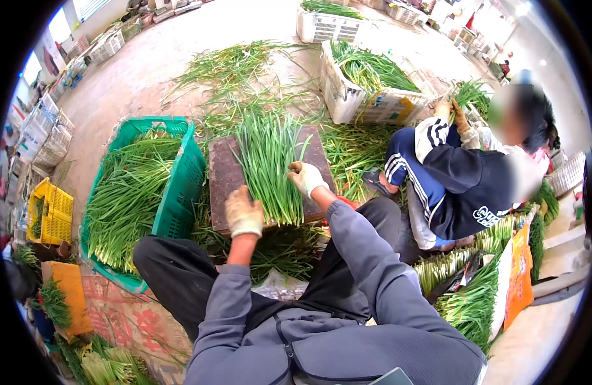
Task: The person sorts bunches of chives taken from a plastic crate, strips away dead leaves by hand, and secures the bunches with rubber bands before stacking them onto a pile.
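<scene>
A bunch of long green stalks [270, 163] lies on a dark square board [222, 173] in front of my knees, its pale ends toward me. My left hand [243, 213], in a pale work glove, is at the lower left side of the bunch, beside the pale ends. On the right side, my right hand [307, 178], also gloved, touches the edge of the bunch with its fingers bent. Whether either hand grips any stalks is too small to tell.
A green crate [188, 167] full of stalks stands left of the board. Beyond it on the right is a white crate [341, 102] of greens. A co-worker [459, 176] sits at the right, holding stalks. Loose stalks [231, 67] cover the floor ahead. Tied bundles [472, 301] lie lower right.
</scene>
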The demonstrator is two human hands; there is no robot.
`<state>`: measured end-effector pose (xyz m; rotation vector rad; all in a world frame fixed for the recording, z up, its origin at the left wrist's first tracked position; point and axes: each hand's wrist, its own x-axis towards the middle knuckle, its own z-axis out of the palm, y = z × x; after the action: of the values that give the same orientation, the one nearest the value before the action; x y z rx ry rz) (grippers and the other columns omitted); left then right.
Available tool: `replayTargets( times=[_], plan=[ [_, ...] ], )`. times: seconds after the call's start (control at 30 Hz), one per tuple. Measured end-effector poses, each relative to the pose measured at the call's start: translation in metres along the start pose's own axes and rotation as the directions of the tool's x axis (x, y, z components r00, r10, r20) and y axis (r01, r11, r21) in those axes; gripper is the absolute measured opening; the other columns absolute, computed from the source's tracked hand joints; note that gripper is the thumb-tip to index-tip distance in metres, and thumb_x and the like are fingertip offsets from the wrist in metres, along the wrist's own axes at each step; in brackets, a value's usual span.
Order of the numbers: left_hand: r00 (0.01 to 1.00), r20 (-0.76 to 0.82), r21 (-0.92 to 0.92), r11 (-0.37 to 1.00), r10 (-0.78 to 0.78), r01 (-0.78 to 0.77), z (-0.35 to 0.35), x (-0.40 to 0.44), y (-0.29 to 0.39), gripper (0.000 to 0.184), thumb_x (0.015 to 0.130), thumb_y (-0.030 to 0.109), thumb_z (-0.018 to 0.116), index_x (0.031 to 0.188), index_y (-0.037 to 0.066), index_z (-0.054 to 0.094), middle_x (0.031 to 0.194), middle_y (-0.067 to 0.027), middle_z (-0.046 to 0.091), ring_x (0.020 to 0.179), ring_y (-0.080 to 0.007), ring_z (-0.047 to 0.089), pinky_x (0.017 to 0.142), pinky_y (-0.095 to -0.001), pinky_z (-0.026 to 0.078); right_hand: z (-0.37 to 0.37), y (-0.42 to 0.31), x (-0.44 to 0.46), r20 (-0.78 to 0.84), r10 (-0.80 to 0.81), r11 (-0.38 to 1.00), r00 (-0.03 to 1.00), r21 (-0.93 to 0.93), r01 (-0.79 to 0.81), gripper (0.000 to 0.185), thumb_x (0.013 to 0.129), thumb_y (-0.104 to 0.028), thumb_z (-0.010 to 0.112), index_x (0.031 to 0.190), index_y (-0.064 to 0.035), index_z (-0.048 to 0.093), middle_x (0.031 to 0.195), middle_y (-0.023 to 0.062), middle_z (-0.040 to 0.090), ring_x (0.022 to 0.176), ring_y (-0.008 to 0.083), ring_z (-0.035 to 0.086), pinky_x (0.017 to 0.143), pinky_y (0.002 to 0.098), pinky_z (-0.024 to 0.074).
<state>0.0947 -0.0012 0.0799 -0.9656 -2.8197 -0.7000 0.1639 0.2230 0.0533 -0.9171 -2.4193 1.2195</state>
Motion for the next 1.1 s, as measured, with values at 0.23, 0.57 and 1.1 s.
replayTargets(
  times=[0.23, 0.57, 1.1],
  plan=[
    [0.998, 0.053, -0.139, 0.990, 0.021, -0.013, 0.022, -0.010, 0.037, 0.046, 0.082, 0.026, 0.074, 0.122, 0.007, 0.062, 0.118, -0.0177, 0.063, 0.111, -0.0370, 0.060, 0.097, -0.0457, 0.047, 0.002, 0.001, 0.016, 0.228, 0.076, 0.996, 0.971, -0.069, -0.061, 0.027, 0.079, -0.024, 0.073, 0.099, -0.0058, 0.076, 0.095, 0.0158, 0.074, 0.091, 0.0295, 0.071, 0.086, 0.0378, 0.0532],
    [0.922, 0.367, -0.070, 0.985, -0.123, 0.160, 0.023, 0.011, 0.075, 0.050, 0.080, 0.041, 0.075, 0.116, 0.008, 0.066, 0.110, -0.0161, 0.069, 0.106, -0.0333, 0.065, 0.093, -0.0416, 0.051, -0.023, -0.003, 0.009, 0.116, 0.045, 0.975, 0.992, 0.213, -0.069, 0.027, 0.082, -0.023, 0.072, 0.101, -0.0024, 0.073, 0.088, 0.0122, 0.073, 0.080, 0.0221, 0.068, 0.077, 0.0345, 0.0530],
    [0.927, 0.265, -0.315, 0.885, -0.266, 0.344, 0.073, 0.000, 0.035, 0.028, 0.080, 0.024, 0.075, 0.097, 0.002, 0.072, 0.091, -0.0156, 0.074, 0.085, -0.0283, 0.072, 0.080, -0.0377, 0.056, 0.016, 0.003, -0.041, 0.213, 0.091, 0.992, 0.973, -0.108, -0.069, 0.029, 0.082, -0.028, 0.070, 0.096, -0.0030, 0.074, 0.085, 0.0182, 0.072, 0.080, 0.0312, 0.070, 0.077, 0.0395, 0.0550]
  ],
)
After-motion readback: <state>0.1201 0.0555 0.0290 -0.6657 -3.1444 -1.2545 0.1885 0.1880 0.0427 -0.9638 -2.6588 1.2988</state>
